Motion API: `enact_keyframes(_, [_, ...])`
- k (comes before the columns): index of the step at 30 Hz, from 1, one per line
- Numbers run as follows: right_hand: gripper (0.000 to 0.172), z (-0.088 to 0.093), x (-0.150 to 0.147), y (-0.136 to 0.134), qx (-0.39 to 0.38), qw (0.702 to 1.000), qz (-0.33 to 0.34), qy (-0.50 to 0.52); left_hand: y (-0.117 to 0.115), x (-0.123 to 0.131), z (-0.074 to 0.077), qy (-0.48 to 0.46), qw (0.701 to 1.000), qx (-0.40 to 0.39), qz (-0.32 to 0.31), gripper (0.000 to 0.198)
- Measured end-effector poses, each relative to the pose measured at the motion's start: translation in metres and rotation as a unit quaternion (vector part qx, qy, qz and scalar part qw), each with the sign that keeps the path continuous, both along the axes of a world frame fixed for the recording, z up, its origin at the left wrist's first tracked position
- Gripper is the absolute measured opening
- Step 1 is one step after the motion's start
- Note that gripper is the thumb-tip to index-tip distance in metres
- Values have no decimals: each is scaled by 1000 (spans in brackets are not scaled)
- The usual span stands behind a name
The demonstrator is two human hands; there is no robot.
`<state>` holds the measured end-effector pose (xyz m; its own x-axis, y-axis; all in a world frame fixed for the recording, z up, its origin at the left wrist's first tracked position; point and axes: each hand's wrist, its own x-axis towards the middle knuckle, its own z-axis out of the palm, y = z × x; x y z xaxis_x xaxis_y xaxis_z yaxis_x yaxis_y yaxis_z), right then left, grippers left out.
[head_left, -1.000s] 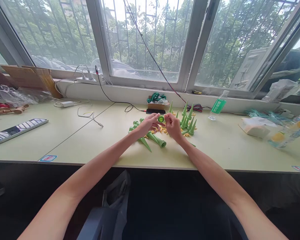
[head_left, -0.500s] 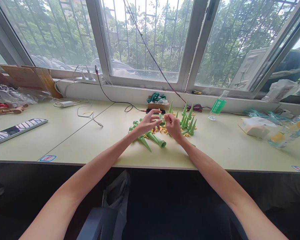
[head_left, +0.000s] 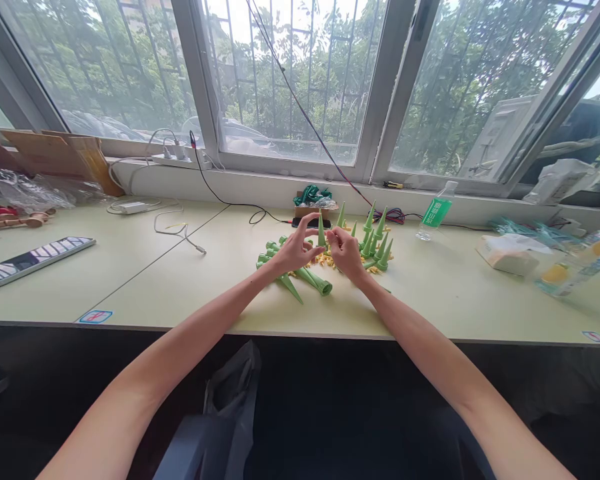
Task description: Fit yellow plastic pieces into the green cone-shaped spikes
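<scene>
A green plastic cone-shaped spike point(head_left: 321, 231) stands point up between the thumb and forefinger of my left hand point(head_left: 297, 251). My right hand point(head_left: 345, 251) is closed in a pinch right beside that spike; what its fingers hold is too small or hidden to make out. Several green spikes point(head_left: 373, 241) stand upright behind and right of my right hand. Loose green spikes point(head_left: 314, 280) lie under and in front of my left hand, some with their round open ends showing. Small yellow pieces point(head_left: 336, 259) are scattered on the table between and below my hands.
Behind my hands are a black phone point(head_left: 311, 223) and a small box point(head_left: 316, 208) of green items. A water bottle point(head_left: 437, 211) and a tissue pack point(head_left: 514, 253) stand to the right. A cable point(head_left: 183, 233) and a large phone point(head_left: 37, 260) lie left.
My left fingers have spread around the spike, which now stands more upright and shows more fully. My right hand has shifted very slightly left and stays pinched.
</scene>
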<state>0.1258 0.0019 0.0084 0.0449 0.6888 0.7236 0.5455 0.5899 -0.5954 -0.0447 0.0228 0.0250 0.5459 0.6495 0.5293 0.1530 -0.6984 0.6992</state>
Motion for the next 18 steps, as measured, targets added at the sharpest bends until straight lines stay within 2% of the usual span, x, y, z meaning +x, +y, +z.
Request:
enact_keyframes(7, [35,1,-1,-1,-9,1000,-2,4,-1,1,1,0,1000,17,5,83])
enact_keyframes(18, [37,-1,-1,1,-23,1000,10,16,-3,3,4,19,998,45,49,65])
